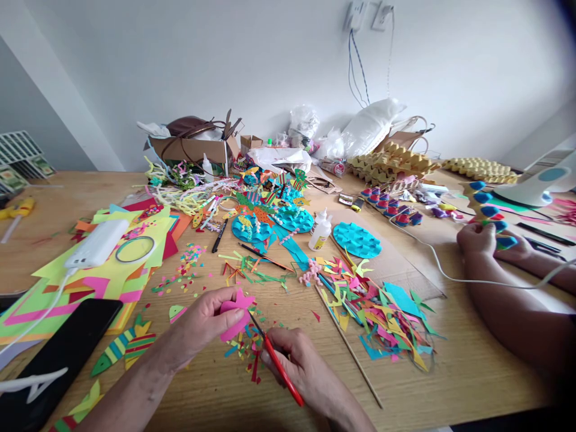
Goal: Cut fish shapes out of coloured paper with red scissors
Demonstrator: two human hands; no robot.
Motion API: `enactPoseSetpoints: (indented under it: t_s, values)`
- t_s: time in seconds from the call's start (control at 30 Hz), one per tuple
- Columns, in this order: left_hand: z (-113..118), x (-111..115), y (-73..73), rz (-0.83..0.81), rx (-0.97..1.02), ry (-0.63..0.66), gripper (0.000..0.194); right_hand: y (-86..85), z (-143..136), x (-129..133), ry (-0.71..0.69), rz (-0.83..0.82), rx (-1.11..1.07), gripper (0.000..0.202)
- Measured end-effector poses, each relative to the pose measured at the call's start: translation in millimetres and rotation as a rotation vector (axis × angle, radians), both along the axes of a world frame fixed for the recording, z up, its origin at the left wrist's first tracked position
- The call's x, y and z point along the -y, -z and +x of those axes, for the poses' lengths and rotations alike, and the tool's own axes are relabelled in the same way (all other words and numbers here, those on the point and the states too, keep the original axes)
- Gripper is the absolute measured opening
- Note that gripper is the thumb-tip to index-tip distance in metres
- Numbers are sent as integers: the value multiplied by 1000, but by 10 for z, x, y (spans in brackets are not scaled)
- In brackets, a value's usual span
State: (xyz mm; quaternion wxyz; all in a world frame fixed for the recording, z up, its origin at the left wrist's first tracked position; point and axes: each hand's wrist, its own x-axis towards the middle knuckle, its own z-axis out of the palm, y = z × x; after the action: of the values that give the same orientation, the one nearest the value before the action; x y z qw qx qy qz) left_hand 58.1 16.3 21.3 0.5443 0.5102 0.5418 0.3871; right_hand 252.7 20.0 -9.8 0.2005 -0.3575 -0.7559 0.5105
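Note:
A pink paper cutout (234, 322) is pinched between the thumb and fingers of my left hand (211, 321). My right hand (294, 360) is closed around a red-handled tool with a thin dark tip (283, 371). That tip points up and left, close to the right edge of the pink paper; whether they touch is unclear. Small paper scraps (252, 354) lie on the table beneath both hands. Striped paper fish (117, 349) rest to the left of my left forearm, and a small green and pink piece (176, 313) is just left of my left hand.
Coloured paper sheets (153, 240), a white power bank (96, 243) and a black phone (67, 354) are at left. Scraps (387, 318) and a wooden stick (351, 348) lie right. A glue bottle (320, 231) stands mid-table. Another person's hands (479, 240) hold a painted piece at far right.

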Motion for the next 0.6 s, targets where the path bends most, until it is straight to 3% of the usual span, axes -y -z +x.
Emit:
enactPoseSetpoints:
  t_s: [0.3,0.6]
  values:
    - [15,4,-3,-8,1,-27,19,25,-8,2,32,80,14,37]
    - [-4,10,-13,-16,-42,-31,15,20,-13,16,9,28,0,35]
